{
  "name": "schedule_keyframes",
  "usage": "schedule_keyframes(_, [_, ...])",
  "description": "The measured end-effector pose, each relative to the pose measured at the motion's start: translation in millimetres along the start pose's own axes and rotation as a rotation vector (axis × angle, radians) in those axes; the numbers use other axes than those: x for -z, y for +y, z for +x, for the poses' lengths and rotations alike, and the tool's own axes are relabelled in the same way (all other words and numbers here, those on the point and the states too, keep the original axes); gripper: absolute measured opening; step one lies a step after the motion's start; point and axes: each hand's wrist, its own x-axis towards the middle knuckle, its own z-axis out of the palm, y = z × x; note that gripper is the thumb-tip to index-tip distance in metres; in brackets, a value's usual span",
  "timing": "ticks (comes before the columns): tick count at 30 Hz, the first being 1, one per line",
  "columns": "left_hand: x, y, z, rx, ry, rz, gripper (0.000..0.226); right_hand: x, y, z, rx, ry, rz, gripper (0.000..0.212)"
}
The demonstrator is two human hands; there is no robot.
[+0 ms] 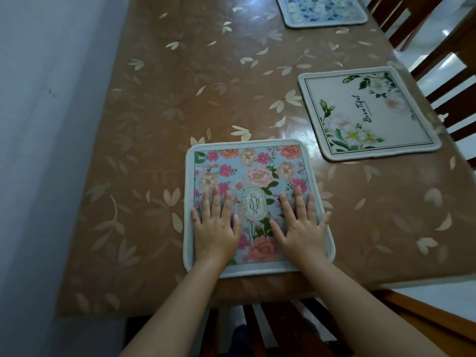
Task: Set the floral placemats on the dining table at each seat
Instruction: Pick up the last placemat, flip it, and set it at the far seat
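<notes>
A pink-flowered placemat [253,173] marked "GARDEN" lies flat at the near end of the dining table [180,99]. My left hand [216,228] presses flat on its left half, fingers straight and spread. My right hand [301,225] presses flat on its right half in the same way. A cream placemat [368,114] with white flowers and script lies at the right side of the table. A blue-flowered placemat [322,10] lies further back along the same right side, partly cut off by the frame's top edge.
The table wears a brown cloth with pale leaf shapes. Dark wooden chairs [443,73] stand along the right side, and one chair back [278,325] is below my arms at the near end. A pale wall [51,150] runs along the table's left edge.
</notes>
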Motion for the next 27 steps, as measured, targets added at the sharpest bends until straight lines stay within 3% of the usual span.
schedule_keyframes(8, [-2.4,20.0,-48.6,0.034,-0.051,-0.002,0.057,1.3,0.3,-32.3,0.051,-0.076,-0.032,0.073])
schedule_keyframes(15, [6.9,53.6,-71.2,0.035,-0.093,0.158,0.057,37.0,18.0,-29.5,0.299,-0.125,-0.111,0.068])
schedule_keyframes(27, [64.0,174.7,-72.2,0.207,0.193,0.08,0.047,133.3,103.9,0.7,0.55,-0.005,-0.083,0.059])
